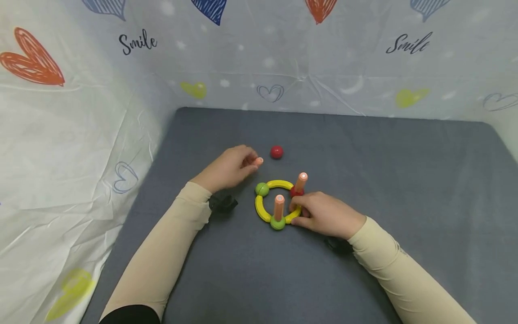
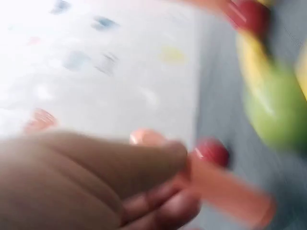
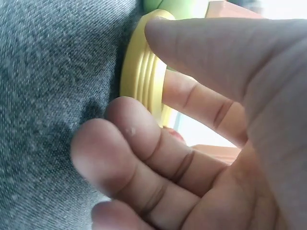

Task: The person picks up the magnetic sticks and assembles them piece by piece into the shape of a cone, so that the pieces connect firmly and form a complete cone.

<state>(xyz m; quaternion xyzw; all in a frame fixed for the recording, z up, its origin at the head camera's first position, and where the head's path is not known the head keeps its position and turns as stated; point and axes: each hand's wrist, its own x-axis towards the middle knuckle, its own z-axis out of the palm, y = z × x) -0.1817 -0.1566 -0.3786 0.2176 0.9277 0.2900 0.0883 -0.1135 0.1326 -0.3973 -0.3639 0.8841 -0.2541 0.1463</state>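
Note:
My left hand (image 1: pixel 230 167) pinches an orange stick (image 2: pixel 235 194) between thumb and fingers, held above the table just left of a loose red ball (image 1: pixel 277 152). Nearer to me lies a ring of curved yellow pieces (image 1: pixel 264 211) joined by balls. Orange pegs stand upright on two of these: the front green ball (image 1: pixel 278 223) and the red ball (image 1: pixel 296 191) at the right. The other green ball (image 1: pixel 262 189), at the back left, has no peg. My right hand (image 1: pixel 327 215) holds the ring's right-hand curved yellow piece (image 3: pixel 139 72) between thumb and fingers.
A dark grey cloth (image 1: pixel 404 189) covers the table. Behind it and at the left hangs a white sheet (image 1: pixel 344 58) printed with hearts and words. Dark straps (image 1: pixel 222 204) sit by my wrists.

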